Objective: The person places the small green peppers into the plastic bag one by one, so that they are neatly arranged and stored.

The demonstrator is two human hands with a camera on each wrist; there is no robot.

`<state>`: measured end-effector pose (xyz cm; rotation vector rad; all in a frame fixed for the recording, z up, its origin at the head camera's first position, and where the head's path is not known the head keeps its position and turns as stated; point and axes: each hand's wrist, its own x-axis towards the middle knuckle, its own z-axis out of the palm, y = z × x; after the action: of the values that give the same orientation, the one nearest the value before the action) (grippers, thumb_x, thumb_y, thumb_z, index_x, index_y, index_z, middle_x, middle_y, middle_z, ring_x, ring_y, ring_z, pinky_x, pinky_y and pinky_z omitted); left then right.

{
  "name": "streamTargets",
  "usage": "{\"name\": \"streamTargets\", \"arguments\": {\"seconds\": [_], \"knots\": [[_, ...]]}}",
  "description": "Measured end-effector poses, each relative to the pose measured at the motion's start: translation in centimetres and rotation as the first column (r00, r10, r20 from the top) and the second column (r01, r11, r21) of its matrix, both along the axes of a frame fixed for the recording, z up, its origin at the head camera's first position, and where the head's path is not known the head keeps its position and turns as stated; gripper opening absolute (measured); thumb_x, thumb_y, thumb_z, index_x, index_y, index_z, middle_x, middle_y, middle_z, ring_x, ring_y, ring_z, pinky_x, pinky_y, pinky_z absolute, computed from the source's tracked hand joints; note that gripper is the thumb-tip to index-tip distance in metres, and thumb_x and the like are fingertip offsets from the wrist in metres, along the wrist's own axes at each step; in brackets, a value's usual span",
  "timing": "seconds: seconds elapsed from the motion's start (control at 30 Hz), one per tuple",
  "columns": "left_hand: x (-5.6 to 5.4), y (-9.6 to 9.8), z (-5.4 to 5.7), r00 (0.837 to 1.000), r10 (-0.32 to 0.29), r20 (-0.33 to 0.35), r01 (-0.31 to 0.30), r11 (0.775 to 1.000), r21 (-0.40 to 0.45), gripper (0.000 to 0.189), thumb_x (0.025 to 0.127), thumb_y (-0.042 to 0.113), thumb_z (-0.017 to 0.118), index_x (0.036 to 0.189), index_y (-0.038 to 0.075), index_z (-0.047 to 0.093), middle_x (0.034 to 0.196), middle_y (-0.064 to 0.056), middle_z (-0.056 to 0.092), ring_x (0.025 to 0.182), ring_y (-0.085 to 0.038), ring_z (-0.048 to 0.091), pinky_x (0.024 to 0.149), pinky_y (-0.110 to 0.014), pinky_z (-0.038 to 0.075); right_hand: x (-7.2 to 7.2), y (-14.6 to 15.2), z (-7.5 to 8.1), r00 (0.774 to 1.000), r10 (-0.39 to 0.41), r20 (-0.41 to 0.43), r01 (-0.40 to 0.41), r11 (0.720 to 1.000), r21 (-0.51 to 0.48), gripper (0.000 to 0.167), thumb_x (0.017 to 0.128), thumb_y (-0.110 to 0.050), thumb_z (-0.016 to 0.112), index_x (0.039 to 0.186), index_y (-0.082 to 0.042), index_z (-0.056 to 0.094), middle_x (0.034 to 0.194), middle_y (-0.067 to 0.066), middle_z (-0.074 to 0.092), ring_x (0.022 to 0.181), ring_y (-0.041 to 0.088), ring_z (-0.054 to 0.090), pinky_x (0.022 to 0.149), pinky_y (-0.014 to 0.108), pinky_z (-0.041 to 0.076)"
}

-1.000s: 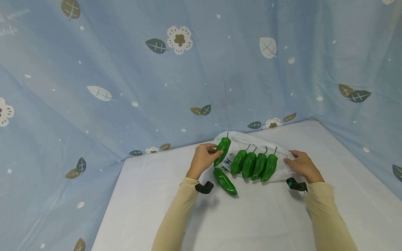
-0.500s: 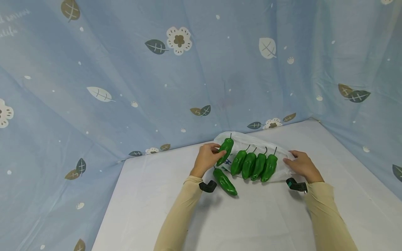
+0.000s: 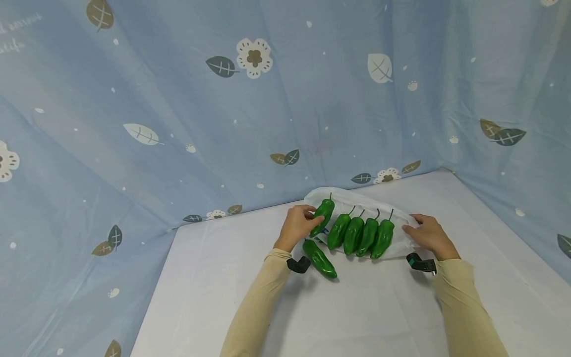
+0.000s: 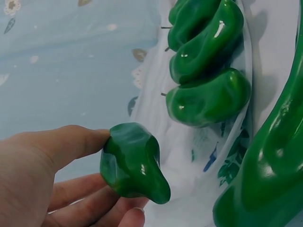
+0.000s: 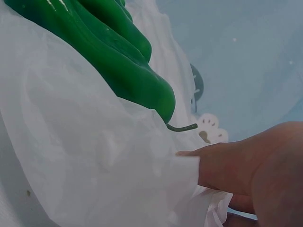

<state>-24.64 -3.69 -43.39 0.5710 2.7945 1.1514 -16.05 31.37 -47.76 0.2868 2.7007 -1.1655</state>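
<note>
My left hand point(image 3: 298, 228) pinches a green pepper point(image 3: 325, 214) between thumb and fingers, its stem pointing up and away, over the left end of a white plastic bag point(image 3: 403, 242). In the left wrist view the thumb lies along the top of the held pepper point(image 4: 130, 158). Several more green peppers point(image 3: 354, 235) lie side by side on the bag, just right of it. At the right end, my right hand point(image 3: 430, 235) grips the bag's edge, thumb above and fingers below. One separate pepper point(image 3: 320, 259) rests in front, near my left wrist.
A white cloth covers the table point(image 3: 357, 312). Behind it and to both sides hangs a blue curtain point(image 3: 200, 99) with leaf and flower prints, close beyond the bag. Black wrist cameras sit on the left wrist point(image 3: 299, 265) and right wrist point(image 3: 421, 263).
My left hand has shifted a little to the right with its pepper, bringing it closer to the row. The right hand, the bag and the other peppers have stayed put.
</note>
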Motion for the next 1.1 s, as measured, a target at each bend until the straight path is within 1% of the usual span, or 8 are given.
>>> {"name": "streamTargets", "arguments": {"seconds": [0.27,0.47,0.6,0.73,1.1], "knots": [[0.0,0.3,-0.6,1.0,-0.002,0.015,0.002,1.0,-0.022,0.04,0.096,0.029,0.076,0.126,0.004,0.072,0.11,-0.016,0.078,0.1,-0.026,0.075,0.08,-0.036,0.062,0.0,0.0,-0.3,1.0,-0.008,0.004,0.008,1.0,-0.006,0.071,0.105,-0.027,0.051,0.153,0.019,0.027,0.153,0.047,0.028,0.139,0.064,0.034,0.112,0.071,0.037],[-0.1,0.5,-1.2,1.0,-0.01,0.014,0.01,0.999,-0.037,0.041,0.096,0.031,0.076,0.127,0.004,0.072,0.112,-0.015,0.078,0.1,-0.025,0.074,0.081,-0.037,0.062,-0.1,0.0,-0.3,1.0,-0.013,0.006,0.013,1.0,-0.022,0.072,0.105,-0.027,0.052,0.153,0.019,0.025,0.156,0.047,0.025,0.144,0.064,0.026,0.115,0.072,0.032],[-0.3,0.8,-1.5,1.0,-0.016,0.01,0.016,0.999,-0.045,0.042,0.096,0.031,0.076,0.127,0.004,0.072,0.112,-0.015,0.077,0.101,-0.024,0.074,0.083,-0.037,0.062,-0.2,0.0,-0.3,1.0,-0.009,-0.01,0.008,1.0,-0.019,0.071,0.105,-0.027,0.052,0.152,0.02,0.027,0.155,0.047,0.026,0.144,0.064,0.027,0.115,0.072,0.031],[-0.3,1.0,-1.6,1.0,-0.019,0.015,0.019,0.998,-0.062,0.042,0.096,0.031,0.075,0.127,0.004,0.072,0.114,-0.016,0.077,0.103,-0.025,0.074,0.084,-0.038,0.062,-0.1,0.0,-0.3,1.0,-0.007,-0.022,0.007,1.0,-0.011,0.07,0.105,-0.026,0.052,0.152,0.02,0.029,0.154,0.047,0.028,0.143,0.064,0.028,0.115,0.072,0.032],[-0.5,1.3,-1.6,0.999,-0.017,0.033,0.019,0.996,-0.089,0.042,0.097,0.031,0.074,0.128,0.004,0.071,0.117,-0.017,0.076,0.106,-0.027,0.074,0.085,-0.04,0.062,-0.2,0.2,-0.5,1.0,-0.004,-0.022,0.003,1.0,-0.019,0.07,0.105,-0.026,0.052,0.152,0.02,0.029,0.154,0.046,0.028,0.143,0.064,0.028,0.115,0.071,0.033]]}}
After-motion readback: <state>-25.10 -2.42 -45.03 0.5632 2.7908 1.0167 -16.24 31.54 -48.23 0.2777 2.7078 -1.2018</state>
